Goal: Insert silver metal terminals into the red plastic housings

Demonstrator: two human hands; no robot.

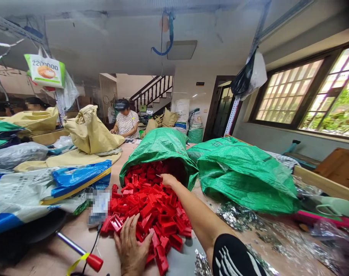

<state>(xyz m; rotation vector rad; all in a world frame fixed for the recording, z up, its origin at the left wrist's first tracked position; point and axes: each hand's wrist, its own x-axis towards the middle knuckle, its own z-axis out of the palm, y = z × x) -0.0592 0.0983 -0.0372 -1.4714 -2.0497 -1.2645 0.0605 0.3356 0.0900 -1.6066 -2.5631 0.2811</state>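
Note:
Many small red plastic parts (151,199), shaped like open boxes, spill from a green woven sack (163,143) lying on its side with its mouth toward me. At the near edge of the heap, my left hand (131,241) rests against the parts with its fingers spread. My right arm reaches forward to the sack's mouth, where my right hand (169,181) lies over the red parts. Its fingers are partly hidden, and a thin pale tip shows beside them; I cannot make out what it is.
A second green sack (246,172) lies to the right, beside scattered shiny metal pieces (237,216). On the left are a white-and-blue bag (48,188), a tan sack (91,132) and a red-tipped metal rod (79,249). A person (127,122) works at the far end.

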